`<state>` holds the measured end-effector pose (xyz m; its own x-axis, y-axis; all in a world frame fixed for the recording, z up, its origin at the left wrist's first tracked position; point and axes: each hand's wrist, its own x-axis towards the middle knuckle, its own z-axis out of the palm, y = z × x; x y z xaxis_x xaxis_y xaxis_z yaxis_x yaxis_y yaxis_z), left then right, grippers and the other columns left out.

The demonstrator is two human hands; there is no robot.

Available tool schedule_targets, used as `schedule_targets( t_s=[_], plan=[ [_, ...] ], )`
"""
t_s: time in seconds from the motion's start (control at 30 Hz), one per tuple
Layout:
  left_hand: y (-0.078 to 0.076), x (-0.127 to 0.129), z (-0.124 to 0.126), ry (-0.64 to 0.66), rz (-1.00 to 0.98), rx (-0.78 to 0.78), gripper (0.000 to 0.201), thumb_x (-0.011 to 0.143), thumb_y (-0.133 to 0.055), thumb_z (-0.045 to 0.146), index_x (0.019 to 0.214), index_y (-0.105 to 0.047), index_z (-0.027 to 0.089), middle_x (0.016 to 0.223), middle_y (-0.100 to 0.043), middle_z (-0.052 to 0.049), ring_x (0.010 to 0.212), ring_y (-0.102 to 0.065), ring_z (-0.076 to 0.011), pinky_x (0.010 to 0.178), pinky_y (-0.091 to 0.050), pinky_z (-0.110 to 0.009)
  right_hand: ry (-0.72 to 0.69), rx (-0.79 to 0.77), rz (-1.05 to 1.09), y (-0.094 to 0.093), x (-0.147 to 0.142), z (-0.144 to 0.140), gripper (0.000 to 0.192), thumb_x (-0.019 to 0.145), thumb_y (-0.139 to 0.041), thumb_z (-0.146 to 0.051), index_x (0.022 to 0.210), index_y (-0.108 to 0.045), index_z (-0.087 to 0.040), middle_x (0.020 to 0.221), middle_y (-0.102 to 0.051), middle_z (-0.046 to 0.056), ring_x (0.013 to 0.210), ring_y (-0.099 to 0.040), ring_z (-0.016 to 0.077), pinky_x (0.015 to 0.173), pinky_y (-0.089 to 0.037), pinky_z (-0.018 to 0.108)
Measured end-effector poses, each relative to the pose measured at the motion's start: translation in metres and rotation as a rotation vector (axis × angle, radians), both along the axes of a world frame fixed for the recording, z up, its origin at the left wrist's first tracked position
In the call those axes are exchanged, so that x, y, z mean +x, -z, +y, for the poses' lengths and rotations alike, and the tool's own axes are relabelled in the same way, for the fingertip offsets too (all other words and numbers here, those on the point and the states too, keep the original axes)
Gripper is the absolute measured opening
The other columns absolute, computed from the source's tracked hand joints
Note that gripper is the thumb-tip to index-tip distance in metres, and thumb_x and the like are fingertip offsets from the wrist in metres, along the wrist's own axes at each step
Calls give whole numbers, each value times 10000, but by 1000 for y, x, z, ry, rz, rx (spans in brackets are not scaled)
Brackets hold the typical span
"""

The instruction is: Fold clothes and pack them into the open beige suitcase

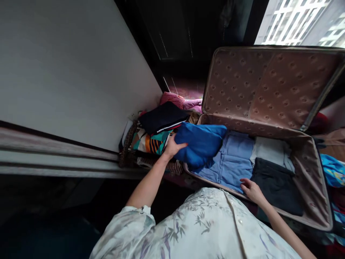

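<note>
1. Bright blue folded garment [201, 144] is gripped by the left hand [172, 146] over the suitcase [309, 169] left edge.
2. Right hand [252, 189] is laid open and flat on pale blue clothing [231, 160] already packed beside a black piece [277, 183].
3. Folded clothes pile [156, 133] left of the suitcase is seemingly left unpacked.

A single head-worn camera is looking forward and steeply down from above the person's chest, close enough that the floral shirt [205, 230] is filling the bottom edge. It is facing an open suitcase [309, 169] lying just beyond the fingers of the right hand [252, 189]. A stack of folded clothes [156, 133] is sitting beside the left hand [172, 147] fingers.
</note>
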<state>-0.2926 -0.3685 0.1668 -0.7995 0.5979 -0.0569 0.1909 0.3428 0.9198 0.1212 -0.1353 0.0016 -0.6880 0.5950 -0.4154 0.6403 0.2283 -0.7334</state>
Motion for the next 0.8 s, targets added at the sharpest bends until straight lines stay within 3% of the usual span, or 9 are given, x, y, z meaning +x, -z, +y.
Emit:
schedule_targets(
  t_s=[0.07, 0.17, 0.23, 0.3, 0.37, 0.47, 0.6, 0.7, 0.8],
  plan=[
    [3, -16, -21, -234, -34, 49, 631, 725, -827, 369, 1283, -605, 179, 1109, -745, -125, 1102, -700, -297, 1007, -529, -455, -20, 9, -9, 0, -3, 0, 421, 706, -531, -487, 964, -709, -205, 847, -786, 81, 778, -734, 255, 762, -545, 366],
    [24, -21, -44, -434, 10, -270, 746, 699, -848, 259, 1365, -533, 146, 1209, -702, -217, 1193, -658, -373, 1011, -510, -495, -33, 37, -21, -2, -5, -1, 383, 711, -539, -466, 946, -712, -217, 846, -787, 75, 781, -735, 257, 752, -540, 360],
    [39, -14, -54, -432, 79, -507, 832, 710, -834, 216, 1438, -447, 109, 1228, -677, -270, 1204, -646, -418, 1007, -495, -510, -32, 51, -34, -5, -5, -2, 354, 717, -544, -438, 939, -715, -221, 827, -784, 66, 760, -733, 250, 742, -538, 354],
    [47, -5, -60, -407, 162, -596, 818, 777, -769, 208, 1481, -368, 96, 1213, -673, -273, 1164, -666, -414, 992, -494, -497, -28, 63, -50, -11, -6, -4, 328, 730, -544, -406, 936, -718, -220, 818, -782, 61, 752, -731, 241, 741, -537, 346],
    [45, 0, -62, -427, 254, -587, 727, 816, -704, 189, 1460, -371, 131, 1185, -682, -225, 1115, -687, -376, 982, -496, -467, -22, 75, -63, -16, -6, -6, 311, 742, -543, -372, 944, -720, -215, 820, -781, 59, 760, -731, 231, 749, -536, 336],
    [28, -4, -60, -446, 366, -574, 605, 812, -665, 163, 1375, -445, 193, 1149, -677, -156, 1074, -682, -346, 974, -491, -457, -14, 81, -73, -23, -7, -7, 299, 757, -544, -335, 961, -723, -208, 836, -782, 59, 784, -731, 223, 758, -535, 324],
    [7, -21, -53, -381, 465, -623, 570, 802, -600, 105, 1357, -512, 201, 1183, -636, -154, 1084, -636, -351, 971, -483, -479, -4, 58, -91, -24, -7, -5, 287, 770, -562, -302, 983, -726, -203, 860, -787, 57, 794, -727, 212, 760, -529, 310],
    [11, -32, -52, -363, 599, -648, 615, 794, -547, 58, 1396, -519, 177, 1257, -582, -179, 1182, -565, -370, 1037, -449, -513, 2, 37, -93, -23, -6, -3, 283, 781, -573, -290, 1000, -725, -195, 872, -786, 55, 802, -720, 204, 773, -524, 302],
    [28, -34, -56, -311, 668, -778, 649, 780, -546, 60, 1424, -513, 130, 1299, -532, -235, 1247, -489, -441, 1045, -414, -599, 10, -6, -81, -21, -6, -2, 291, 800, -571, -290, 1027, -719, -185, 890, -783, 59, 813, -715, 199, 785, -521, 299]
  ],
)
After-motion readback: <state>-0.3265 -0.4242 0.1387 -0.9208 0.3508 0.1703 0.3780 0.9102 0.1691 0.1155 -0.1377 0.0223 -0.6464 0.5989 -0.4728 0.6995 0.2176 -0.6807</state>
